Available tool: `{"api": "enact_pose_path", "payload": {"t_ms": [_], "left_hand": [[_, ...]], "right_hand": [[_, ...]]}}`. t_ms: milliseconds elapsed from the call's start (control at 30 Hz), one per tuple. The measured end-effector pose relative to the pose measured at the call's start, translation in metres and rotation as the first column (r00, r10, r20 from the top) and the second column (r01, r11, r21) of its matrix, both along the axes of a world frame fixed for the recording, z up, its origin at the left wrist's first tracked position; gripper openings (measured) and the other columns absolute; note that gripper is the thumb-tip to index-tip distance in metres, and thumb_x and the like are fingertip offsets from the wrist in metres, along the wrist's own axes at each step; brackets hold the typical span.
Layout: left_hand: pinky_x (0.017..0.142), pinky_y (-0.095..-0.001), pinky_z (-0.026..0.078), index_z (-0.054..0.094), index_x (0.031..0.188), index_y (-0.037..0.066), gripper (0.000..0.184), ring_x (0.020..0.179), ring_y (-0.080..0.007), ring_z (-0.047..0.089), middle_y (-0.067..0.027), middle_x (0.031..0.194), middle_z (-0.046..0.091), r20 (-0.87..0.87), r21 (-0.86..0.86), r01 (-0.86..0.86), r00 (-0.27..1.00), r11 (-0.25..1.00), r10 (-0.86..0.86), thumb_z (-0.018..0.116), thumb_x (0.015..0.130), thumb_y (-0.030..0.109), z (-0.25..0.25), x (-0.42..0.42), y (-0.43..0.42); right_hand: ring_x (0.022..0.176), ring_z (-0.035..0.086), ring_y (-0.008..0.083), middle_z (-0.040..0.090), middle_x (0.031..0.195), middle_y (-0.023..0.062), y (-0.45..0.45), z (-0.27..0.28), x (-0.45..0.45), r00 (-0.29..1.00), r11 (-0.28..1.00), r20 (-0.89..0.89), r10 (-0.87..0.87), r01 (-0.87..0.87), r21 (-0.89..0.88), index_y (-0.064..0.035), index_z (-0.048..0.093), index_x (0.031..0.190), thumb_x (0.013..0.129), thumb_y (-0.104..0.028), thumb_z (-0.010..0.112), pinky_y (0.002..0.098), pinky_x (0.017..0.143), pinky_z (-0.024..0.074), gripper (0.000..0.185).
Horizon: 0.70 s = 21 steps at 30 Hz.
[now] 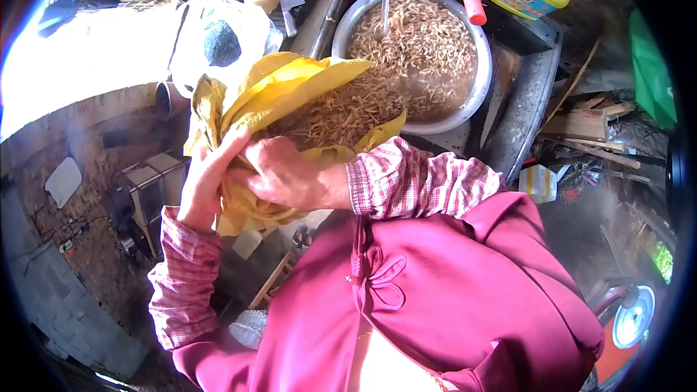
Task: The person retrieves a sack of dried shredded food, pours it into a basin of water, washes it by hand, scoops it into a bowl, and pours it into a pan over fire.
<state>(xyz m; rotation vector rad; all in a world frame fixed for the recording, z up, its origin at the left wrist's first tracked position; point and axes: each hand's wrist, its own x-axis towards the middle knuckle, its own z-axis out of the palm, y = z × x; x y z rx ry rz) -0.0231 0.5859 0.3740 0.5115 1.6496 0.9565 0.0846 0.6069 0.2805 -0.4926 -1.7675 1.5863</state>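
Wood (pixel 577 127) lay near the metal basin (pixel 483 65); left hand (pixel 207 181) and closer right hand (pixel 287 174) clutched the yellow sack (pixel 290 98), mouth basinward.

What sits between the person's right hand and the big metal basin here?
In the head view, the open mouth of the yellow bag lies between the right hand and the metal basin, with brown strips showing inside it.

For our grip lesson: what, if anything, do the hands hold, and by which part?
The left hand and right hand hold a crumpled yellow fabric-like bag by bunched material, left of its brown, stringy contents.
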Motion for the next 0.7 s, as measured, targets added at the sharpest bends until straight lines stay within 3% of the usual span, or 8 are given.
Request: {"api": "enact_pose_path", "payload": {"t_ms": [200,233,300,333,367,433,500,700], "left_hand": [[0.075,-0.0291,0.053,0.058,0.113,-0.001,0.037,0.086,-0.0177,0.065,-0.01,0.101,0.065,-0.124,-0.019,-0.108,0.987,0.994,0.105,0.062,0.077,-0.001,-0.027,-0.017,-0.004],[0.075,-0.029,0.053,0.058,0.114,-0.001,0.037,0.086,-0.0177,0.065,-0.0101,0.101,0.065,-0.129,-0.019,-0.128,0.984,0.992,0.124,0.062,0.077,-0.001,-0.026,-0.018,-0.005],[0.075,-0.029,0.053,0.058,0.114,-0.002,0.037,0.086,-0.0177,0.065,-0.0103,0.101,0.065,-0.138,-0.02,-0.167,0.977,0.986,0.163,0.062,0.077,-0.001,-0.024,-0.022,-0.006],[0.079,-0.0283,0.051,0.055,0.119,-0.002,0.041,0.088,-0.019,0.064,-0.0116,0.107,0.064,-0.113,-0.002,-0.164,0.98,0.986,0.163,0.059,0.078,0.001,-0.027,-0.029,-0.011],[0.08,-0.0284,0.051,0.054,0.12,-0.002,0.042,0.089,-0.019,0.064,-0.0116,0.107,0.064,-0.13,-0.016,-0.165,0.978,0.986,0.161,0.059,0.078,0.001,-0.028,-0.032,-0.014],[0.081,-0.0286,0.05,0.053,0.121,-0.003,0.043,0.092,-0.0192,0.064,-0.0116,0.109,0.064,-0.169,-0.052,-0.162,0.974,0.985,0.151,0.058,0.079,0.002,-0.031,-0.038,-0.017],[0.079,-0.028,0.05,0.055,0.119,-0.002,0.04,0.091,-0.018,0.063,-0.0101,0.107,0.064,-0.171,-0.011,-0.179,0.97,0.984,0.174,0.06,0.08,0.004,-0.036,-0.038,-0.017],[0.072,-0.0263,0.051,0.059,0.114,-0.001,0.035,0.084,-0.0146,0.063,-0.0073,0.1,0.065,-0.139,0.01,-0.258,0.956,0.966,0.257,0.063,0.079,0.005,-0.036,-0.02,-0.006]], "right_hand": [[0.071,0.065,0.0322,0.064,0.078,0.0196,0.018,-0.011,0.027,0.975,0.971,0.107,0.196,-0.208,0.115,0.0011,0.061,0.099,0.086,-0.025,0.062,0.0404,0.064,0.0513,0.029],[0.073,0.066,0.0291,0.066,0.08,0.0174,0.03,-0.005,0.041,0.953,0.964,0.144,0.266,-0.266,-0.017,0.0006,0.063,0.102,0.087,-0.024,0.062,0.037,0.066,0.0524,0.03],[0.084,0.068,0.0212,0.069,0.093,0.0162,0.047,-0.03,0.061,0.985,0.982,-0.122,0.124,-0.14,-0.128,-0.0014,0.067,0.107,0.086,-0.018,0.064,0.0295,0.074,0.0524,0.026],[0.083,0.068,0.0235,0.069,0.093,0.0157,0.066,-0.029,0.077,0.986,0.985,0.12,0.119,-0.101,-0.143,-0.0012,0.067,0.104,0.085,-0.017,0.066,0.0305,0.073,0.0529,0.024],[0.079,0.067,0.0254,0.068,0.091,0.0144,0.078,-0.068,0.08,0.993,0.93,0.067,-0.1,0.069,0.36,-0.0016,0.066,0.1,0.083,-0.016,0.066,0.0325,0.069,0.0536,0.022],[0.075,0.065,0.0272,0.064,0.089,0.0124,0.08,-0.125,0.083,0.952,0.833,0.265,-0.156,-0.018,0.553,-0.0043,0.062,0.1,0.076,-0.011,0.066,0.0364,0.064,0.053,0.026],[0.078,0.062,0.0275,0.06,0.086,0.0107,0.068,-0.154,0.063,0.976,0.667,0.133,-0.171,0.016,0.745,-0.005,0.061,0.102,0.071,-0.013,0.067,0.0372,0.064,0.0521,0.033],[0.084,0.059,0.0289,0.057,0.089,0.0114,0.053,-0.153,0.022,0.968,0.755,0.243,0.069,-0.21,0.621,-0.0072,0.057,0.098,0.073,-0.021,0.067,0.04,0.063,0.0502,0.03]]}}
